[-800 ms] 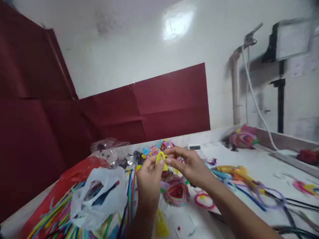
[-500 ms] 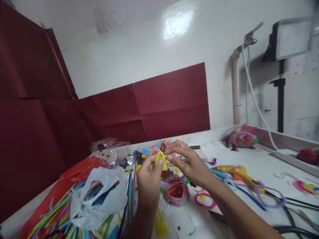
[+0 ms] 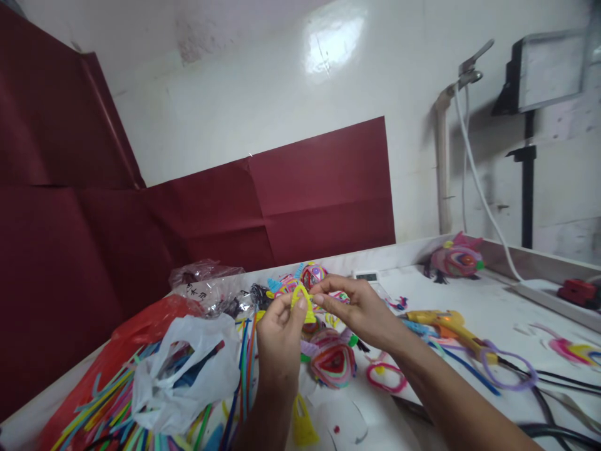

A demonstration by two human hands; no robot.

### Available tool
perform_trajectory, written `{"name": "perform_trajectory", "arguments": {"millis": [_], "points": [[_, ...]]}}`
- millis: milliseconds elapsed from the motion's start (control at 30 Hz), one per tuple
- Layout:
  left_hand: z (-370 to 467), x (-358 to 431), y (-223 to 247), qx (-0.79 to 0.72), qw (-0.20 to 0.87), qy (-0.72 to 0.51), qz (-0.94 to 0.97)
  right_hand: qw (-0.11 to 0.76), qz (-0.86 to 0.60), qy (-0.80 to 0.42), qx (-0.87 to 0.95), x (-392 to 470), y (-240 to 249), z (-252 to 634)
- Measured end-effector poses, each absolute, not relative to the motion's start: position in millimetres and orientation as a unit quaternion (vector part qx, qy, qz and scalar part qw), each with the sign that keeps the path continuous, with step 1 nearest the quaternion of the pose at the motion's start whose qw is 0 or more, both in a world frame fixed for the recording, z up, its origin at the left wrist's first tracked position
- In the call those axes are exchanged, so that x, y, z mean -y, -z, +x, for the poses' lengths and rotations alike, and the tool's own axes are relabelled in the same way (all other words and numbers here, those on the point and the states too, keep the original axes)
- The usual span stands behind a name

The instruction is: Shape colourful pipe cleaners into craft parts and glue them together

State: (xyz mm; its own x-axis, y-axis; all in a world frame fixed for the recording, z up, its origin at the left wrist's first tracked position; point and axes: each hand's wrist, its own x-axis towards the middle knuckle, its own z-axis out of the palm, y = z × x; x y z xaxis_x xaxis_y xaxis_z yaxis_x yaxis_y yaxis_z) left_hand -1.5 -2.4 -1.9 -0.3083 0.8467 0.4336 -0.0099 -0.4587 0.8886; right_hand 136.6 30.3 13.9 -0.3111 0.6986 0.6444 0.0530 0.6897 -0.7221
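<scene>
A small yellow pipe-cleaner piece, bent into a pointed arch, is pinched between the thumb and fingers of my left hand. My right hand closes its thumb and index finger on a short end at the right side of the same piece. Below the hands lies a similar yellow piece on the white table. Just beyond and beneath them sits a colourful pipe-cleaner figure with a red centre, partly hidden by my hands. More bright figures stand behind.
On the left, a white plastic bag rests over many coloured pipe cleaners and a red bag. To the right lie a yellow glue gun, a purple ring and black cables. A pink fish-like figure sits at the back right.
My right hand's fingers have lowered and drawn together at the yellow piece's right side. My left hand stays nearly still, holding it.
</scene>
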Motion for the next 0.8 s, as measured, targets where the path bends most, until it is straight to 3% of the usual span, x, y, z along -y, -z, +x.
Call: {"name": "perform_trajectory", "arguments": {"millis": [300,567,800], "points": [[1.7,2.0,2.4,-0.432,0.265,-0.695,0.509,0.525,-0.291,-0.287,0.746,-26.5,-12.4,131.6],[-0.5,1.4,3.3,-0.434,0.294,-0.694,0.493,0.483,-0.241,-0.5,0.677,-31.5,-13.3,134.3],[-1.0,2.7,0.8,-0.419,0.311,-0.703,0.483,0.501,-0.239,-0.492,0.671,-30.1,-14.5,138.6]]}}
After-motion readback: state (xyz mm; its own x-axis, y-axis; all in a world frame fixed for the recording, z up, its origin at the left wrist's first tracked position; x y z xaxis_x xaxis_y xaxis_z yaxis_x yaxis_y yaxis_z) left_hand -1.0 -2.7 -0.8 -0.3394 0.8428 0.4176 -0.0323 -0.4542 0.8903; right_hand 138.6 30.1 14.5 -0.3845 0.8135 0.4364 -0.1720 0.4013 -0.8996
